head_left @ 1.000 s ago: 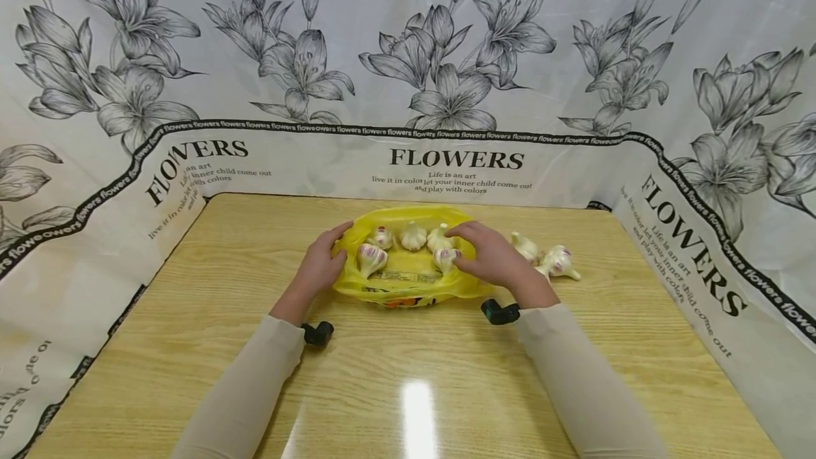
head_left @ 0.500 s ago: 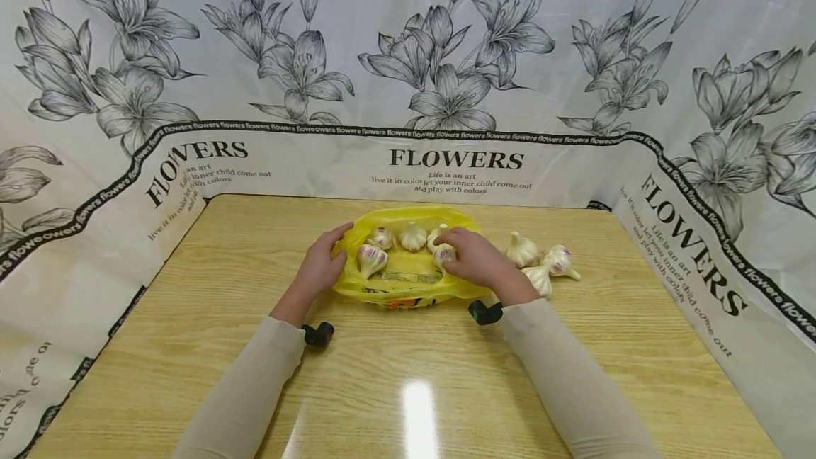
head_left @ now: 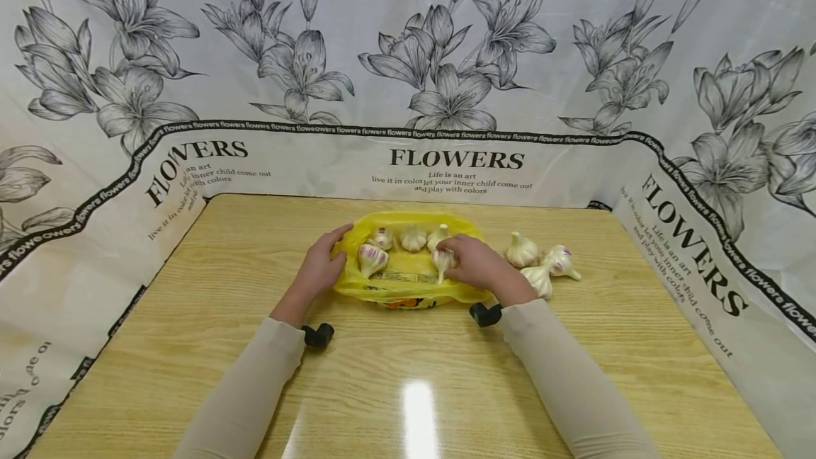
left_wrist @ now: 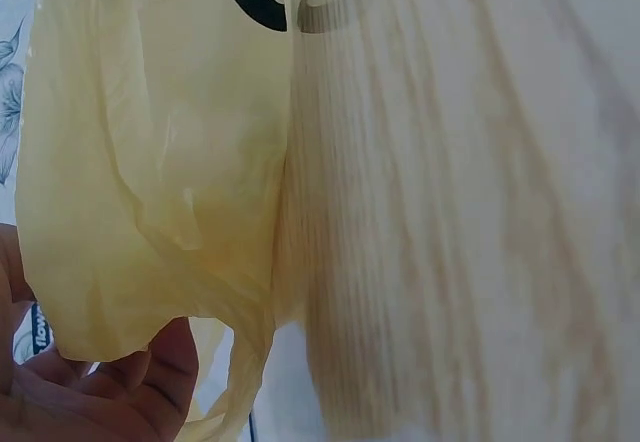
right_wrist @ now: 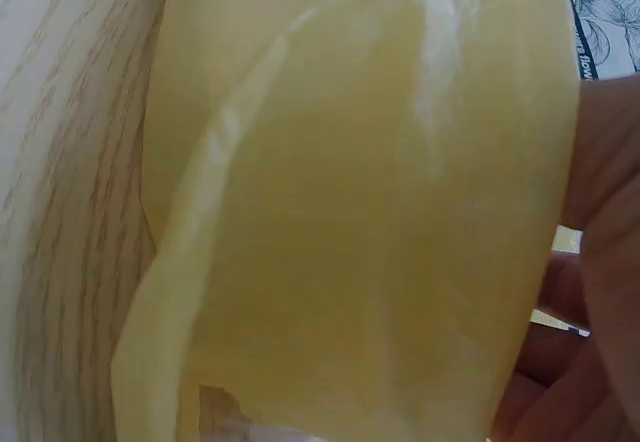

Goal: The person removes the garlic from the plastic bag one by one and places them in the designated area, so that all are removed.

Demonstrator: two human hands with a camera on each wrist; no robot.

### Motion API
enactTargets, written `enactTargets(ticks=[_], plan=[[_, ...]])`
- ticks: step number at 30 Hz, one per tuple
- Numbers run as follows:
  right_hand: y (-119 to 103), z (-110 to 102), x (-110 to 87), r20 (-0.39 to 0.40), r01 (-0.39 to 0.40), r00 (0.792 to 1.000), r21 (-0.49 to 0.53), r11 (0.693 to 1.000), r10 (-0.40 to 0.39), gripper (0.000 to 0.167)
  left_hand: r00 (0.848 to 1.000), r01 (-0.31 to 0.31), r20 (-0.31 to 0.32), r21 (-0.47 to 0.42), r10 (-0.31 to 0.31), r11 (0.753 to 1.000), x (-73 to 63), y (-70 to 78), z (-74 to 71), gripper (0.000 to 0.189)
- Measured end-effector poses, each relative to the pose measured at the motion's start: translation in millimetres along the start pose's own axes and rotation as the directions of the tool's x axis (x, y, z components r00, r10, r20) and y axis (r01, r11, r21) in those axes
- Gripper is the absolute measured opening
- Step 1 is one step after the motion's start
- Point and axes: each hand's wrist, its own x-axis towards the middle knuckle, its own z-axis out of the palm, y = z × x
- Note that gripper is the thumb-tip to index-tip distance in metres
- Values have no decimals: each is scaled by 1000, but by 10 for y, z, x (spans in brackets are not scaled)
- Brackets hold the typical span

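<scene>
A yellow plastic bag [head_left: 408,293] lies mouth-up on the table in the head view, with several garlic bulbs [head_left: 372,260] inside. My left hand [head_left: 323,261] grips the bag's left rim; in the left wrist view its curled fingers [left_wrist: 165,372] are at the bag's edge beside a handle loop. Reaching over the right rim, my right hand [head_left: 477,263] holds a garlic bulb [head_left: 442,259] inside the bag, stem pointing towards me. In the right wrist view the bag's side [right_wrist: 330,202] hides that bulb, and only part of the hand [right_wrist: 590,292] shows.
Three loose garlic bulbs [head_left: 539,280] lie together on the wooden table [head_left: 357,388], right of the bag and close to my right forearm. A white flower-printed cloth [head_left: 306,161] borders the table at the back and both sides.
My right hand has moved left and taken hold of the right front garlic bulb, which has turned stem towards me. The bag's far rim has sunk slightly. The left hand has stayed put.
</scene>
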Motion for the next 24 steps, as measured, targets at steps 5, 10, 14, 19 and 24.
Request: enactTargets(ticks=[5,10,14,19,24], plan=[[-43,18,5,20,-4,1000,8,1000,4,54,1000,2,3,-7,-2,1000,2,-1,1,54],[-81,36,7,15,61,998,-29,998,-61,57,1000,6,0,-4,-6,1000,1,-8,2,54],[-105,47,10,14,128,992,-49,991,-127,53,1000,4,1,-13,-4,1000,0,-9,3,54],[-118,56,21,31,142,990,-66,988,-140,55,1000,2,-2,-14,-2,1000,-7,15,-3,53],[-127,65,31,50,133,990,-77,988,-129,59,1000,4,-4,-12,-4,1000,-14,27,-10,53]])
